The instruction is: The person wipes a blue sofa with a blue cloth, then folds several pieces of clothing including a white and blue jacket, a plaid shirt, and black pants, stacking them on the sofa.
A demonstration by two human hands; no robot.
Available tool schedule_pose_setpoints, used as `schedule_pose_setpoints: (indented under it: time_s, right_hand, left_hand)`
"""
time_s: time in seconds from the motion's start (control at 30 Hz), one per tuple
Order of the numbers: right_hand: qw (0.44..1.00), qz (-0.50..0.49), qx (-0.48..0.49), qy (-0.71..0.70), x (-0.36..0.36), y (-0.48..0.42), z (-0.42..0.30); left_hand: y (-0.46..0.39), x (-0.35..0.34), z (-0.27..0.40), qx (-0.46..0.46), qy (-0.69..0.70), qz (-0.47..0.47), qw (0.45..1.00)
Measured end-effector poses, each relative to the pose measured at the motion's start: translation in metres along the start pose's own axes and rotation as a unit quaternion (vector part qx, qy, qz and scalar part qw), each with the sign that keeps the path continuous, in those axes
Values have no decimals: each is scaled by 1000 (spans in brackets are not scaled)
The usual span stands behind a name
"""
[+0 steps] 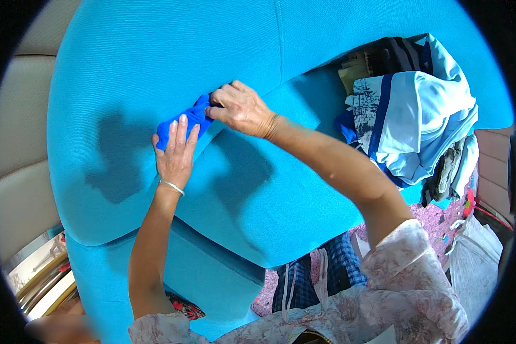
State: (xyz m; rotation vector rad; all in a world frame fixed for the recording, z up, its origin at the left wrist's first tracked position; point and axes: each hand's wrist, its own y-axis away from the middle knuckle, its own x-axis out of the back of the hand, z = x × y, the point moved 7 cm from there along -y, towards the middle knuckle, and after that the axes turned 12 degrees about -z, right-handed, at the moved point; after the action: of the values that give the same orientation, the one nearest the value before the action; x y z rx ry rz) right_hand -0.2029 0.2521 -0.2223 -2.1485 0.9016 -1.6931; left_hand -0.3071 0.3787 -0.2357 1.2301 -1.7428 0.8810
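A small bundle of royal-blue cloth (pixel 196 115) lies on the rounded armrest of a turquoise fabric sofa (pixel 176 51). My left hand (pixel 177 148) rests flat on its lower left part, fingers spread a little, with a light-coloured bangle at the wrist. With bent fingers, my right hand (pixel 236 107) grips the bundle's upper right end, where a dark patch shows. Whether the cloth is folded or rolled cannot be told.
Right of my right arm, a heap of clothes with a light-blue garment (pixel 434 120) lies on the sofa. A white plastic bag (pixel 475 253) stands at the lower right, near a pink patterned floor covering (pixel 436 223). Beige padded panels (pixel 21 112) line the left.
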Motion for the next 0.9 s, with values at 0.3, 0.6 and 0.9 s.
schedule_pose_setpoints:
  time_s: [0.3,0.6,0.9]
  right_hand:
    - [959,-80,-103,253,93,129,170]
    - [918,-158,-350,97,-46,163,167]
    - [943,-252,-181,118,-100,132,107]
  left_hand:
    - [-195,-6,146,-98,-4,62,993]
    - [-153,-76,155,-213,0,-26,977]
    - [-57,-126,132,-41,169,-119,978]
